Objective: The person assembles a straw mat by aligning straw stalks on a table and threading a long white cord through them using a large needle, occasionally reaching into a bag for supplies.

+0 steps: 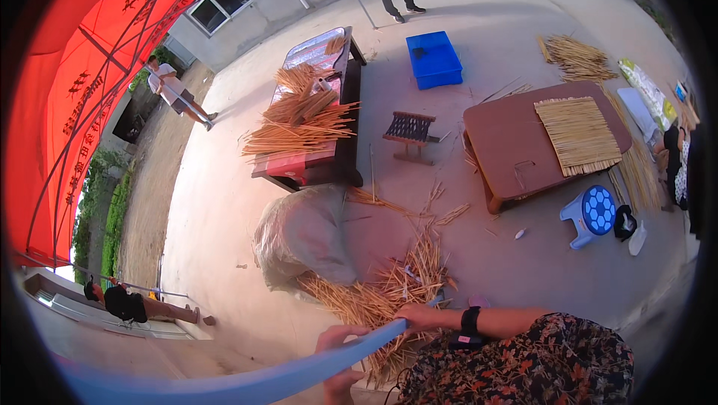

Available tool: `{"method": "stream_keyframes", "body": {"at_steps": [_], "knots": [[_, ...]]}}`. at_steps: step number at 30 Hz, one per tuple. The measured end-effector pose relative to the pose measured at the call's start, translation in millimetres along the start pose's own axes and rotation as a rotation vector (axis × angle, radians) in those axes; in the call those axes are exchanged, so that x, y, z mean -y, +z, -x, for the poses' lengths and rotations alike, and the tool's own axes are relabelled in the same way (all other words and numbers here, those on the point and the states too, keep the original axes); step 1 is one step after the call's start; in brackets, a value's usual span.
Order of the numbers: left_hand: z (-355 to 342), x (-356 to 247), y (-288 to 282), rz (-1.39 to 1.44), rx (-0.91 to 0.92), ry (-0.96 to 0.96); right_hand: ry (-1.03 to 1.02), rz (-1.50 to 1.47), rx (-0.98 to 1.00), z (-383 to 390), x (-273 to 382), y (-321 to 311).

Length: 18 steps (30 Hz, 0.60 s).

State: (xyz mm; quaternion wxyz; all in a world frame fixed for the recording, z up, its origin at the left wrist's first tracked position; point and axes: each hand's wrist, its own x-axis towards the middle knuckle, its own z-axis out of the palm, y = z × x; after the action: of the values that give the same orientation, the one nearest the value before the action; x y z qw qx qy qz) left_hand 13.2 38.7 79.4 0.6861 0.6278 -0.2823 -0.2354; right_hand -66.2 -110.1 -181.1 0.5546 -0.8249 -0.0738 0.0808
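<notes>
A long pale blue pole [284, 379] runs from the lower left edge up to the lower middle, passing close below me. My right hand [417, 317] is closed round its upper end; a black watch-like band sits on that wrist. Farther down the pole is my left hand [340, 345], slightly blurred, with fingers showing above and below the pole, gripping it. Beyond my hands, a heap of thin tan sticks [404, 278] lies on the ground, partly covered by the pole and my right hand. A big pale plastic sack [303, 237] rests against the heap.
Ahead stands a dark table [348, 158] piled with sticks. A brown table [501, 136] bears a stick mat [577, 136]. Around them are a blue crate [435, 61], a small stool [410, 127] and a blue-white stool [591, 214]. A red canopy [82, 83] and several people are at the edges.
</notes>
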Motion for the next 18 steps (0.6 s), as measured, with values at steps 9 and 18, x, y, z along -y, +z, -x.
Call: {"method": "stream_keyframes", "body": {"at_steps": [9, 18], "knots": [[6.9, 32.1, -28.1, -0.217, 0.291, -0.289, 0.421, -0.016, 0.046, 52.2, -68.6, -23.7], [3.8, 40.2, 4.2, 0.069, -0.031, -0.17, 0.932, 0.258, 0.05, 259.3, -176.1, -39.2]]}}
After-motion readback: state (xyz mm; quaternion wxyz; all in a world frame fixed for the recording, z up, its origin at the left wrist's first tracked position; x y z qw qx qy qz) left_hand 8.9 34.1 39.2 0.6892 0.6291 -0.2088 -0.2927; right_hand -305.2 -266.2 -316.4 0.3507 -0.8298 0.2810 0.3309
